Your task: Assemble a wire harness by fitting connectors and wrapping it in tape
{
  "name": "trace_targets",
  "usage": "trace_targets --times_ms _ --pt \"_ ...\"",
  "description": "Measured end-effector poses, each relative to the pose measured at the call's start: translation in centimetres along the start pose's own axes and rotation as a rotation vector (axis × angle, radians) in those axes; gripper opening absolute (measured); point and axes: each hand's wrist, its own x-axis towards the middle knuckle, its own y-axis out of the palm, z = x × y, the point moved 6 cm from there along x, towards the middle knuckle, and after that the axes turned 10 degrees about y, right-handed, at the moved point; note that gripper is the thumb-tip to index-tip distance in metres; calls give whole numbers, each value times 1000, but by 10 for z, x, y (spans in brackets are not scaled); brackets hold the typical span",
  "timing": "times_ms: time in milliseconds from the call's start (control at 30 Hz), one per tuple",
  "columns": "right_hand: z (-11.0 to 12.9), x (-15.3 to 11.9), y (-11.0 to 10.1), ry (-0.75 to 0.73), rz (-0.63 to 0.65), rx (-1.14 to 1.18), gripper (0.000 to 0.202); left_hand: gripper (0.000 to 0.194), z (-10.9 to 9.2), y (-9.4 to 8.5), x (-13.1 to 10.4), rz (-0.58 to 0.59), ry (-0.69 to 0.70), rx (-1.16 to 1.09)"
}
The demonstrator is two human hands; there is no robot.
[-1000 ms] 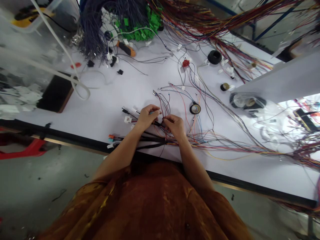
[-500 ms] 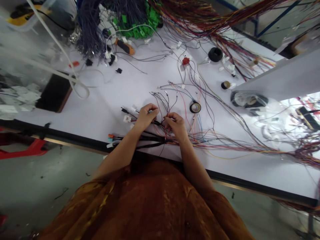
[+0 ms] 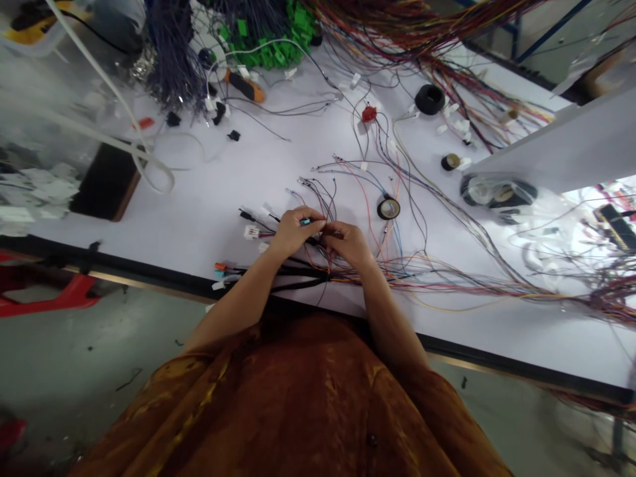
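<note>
My left hand (image 3: 294, 232) is closed round a small blue connector (image 3: 305, 222), which shows between thumb and fingers. Touching or almost touching it, my right hand (image 3: 349, 244) pinches thin wires near the connector. Loose wire ends with metal terminals (image 3: 304, 182) fan out beyond both hands. Left of my left hand lie a white connector (image 3: 252, 232) and a black one (image 3: 245, 214). Below the hands runs a wire bundle with black sleeves (image 3: 303, 285), ending at an orange connector (image 3: 220, 267) on the left.
A tape roll (image 3: 388, 209) lies right of the hands, and a red connector (image 3: 369, 114) farther back. Behind are an orange-black tool (image 3: 245, 86), green connectors (image 3: 278, 53) and a black roll (image 3: 430, 99). A dark box (image 3: 106, 180) sits left. The table's black edge (image 3: 497, 364) runs in front.
My hands have come together, the right one shifting slightly left. The blue connector shows more clearly in my left hand. Some loose wire ends by the hands have shifted.
</note>
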Motion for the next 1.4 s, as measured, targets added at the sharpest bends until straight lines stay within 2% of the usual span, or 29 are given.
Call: trace_targets --times_ms 200,367,500,600,667,767,833,900,1000,1067,1133,1233,1400 --pt "-3 1 1 -12 -38 -50 15 15 3 -1 -1 6 -50 29" --pt "-3 -2 -1 16 -168 -42 11 18 5 -1 -2 15 -50 22" --pt "-1 -3 -7 8 -256 92 9 26 2 2 -2 80 -20 73" --pt "4 0 -15 -77 -322 210 13 19 -1 7 -2 125 -10 119" --pt "9 3 -18 -126 -349 258 17 17 -2 7 -2 80 -1 159" --pt "16 5 -20 -183 -349 316 22 17 2 -1 -3 -86 -57 165" --pt "21 3 -19 -209 -330 351 23 17 6 -7 -4 -194 -127 53" --pt "30 -2 -17 -241 -307 372 22 20 8 -10 -5 -265 -195 -172" --pt "46 -13 -12 -299 -280 311 19 18 6 -8 -4 -268 -279 -587" --pt "56 -21 -8 -308 -281 208 17 17 2 -6 -3 -232 -289 -765" --pt "62 -27 -4 -304 -297 92 15 23 -1 -7 -3 -217 -253 -810" --pt "64 -32 1 -326 -304 -32 16 37 -2 -11 -3 -243 -164 -765" --pt "62 -32 8 -415 -350 -208 14 30 -4 -10 -4 -250 -185 -827"
